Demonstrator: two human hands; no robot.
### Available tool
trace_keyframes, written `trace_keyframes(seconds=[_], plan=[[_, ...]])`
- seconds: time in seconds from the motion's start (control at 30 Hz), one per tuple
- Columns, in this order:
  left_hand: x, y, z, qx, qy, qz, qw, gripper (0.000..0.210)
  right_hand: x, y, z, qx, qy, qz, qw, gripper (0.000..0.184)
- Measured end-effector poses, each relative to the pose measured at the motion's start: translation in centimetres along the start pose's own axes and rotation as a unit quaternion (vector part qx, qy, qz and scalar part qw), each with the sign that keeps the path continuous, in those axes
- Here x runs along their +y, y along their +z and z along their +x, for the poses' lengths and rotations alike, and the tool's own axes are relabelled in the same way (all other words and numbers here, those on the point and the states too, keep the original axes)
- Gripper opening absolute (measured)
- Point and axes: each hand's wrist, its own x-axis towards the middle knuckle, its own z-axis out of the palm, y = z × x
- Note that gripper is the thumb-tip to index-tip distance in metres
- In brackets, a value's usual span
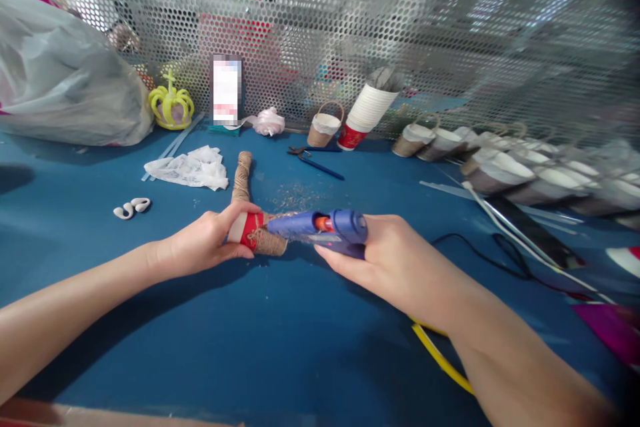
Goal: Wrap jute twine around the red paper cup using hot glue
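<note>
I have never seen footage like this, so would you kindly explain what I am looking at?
There is no machine here: this single picture comes from a camera worn on a person's head, looking forward and down. The left hand holds a red-and-white cup partly wound with twine. The right hand holds what looks like a blue glue gun, its tip at the cup. On the blue table lie pliers and crumpled white material, with small handled baskets at the right.

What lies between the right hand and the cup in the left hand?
The head view shows the blue glue gun, held in the right hand, pointing at the cup.
</note>
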Motion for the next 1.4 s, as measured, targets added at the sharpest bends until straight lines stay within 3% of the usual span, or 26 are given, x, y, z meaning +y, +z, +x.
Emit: trace_keyframes(seconds=[1.4], plan=[[0.3, 0.2, -0.4, -0.013, 0.029, 0.032, 0.999, 0.049, 1.4, -0.1, 0.8, -0.020, 0.033, 0.006, 0.999, 0.022]])
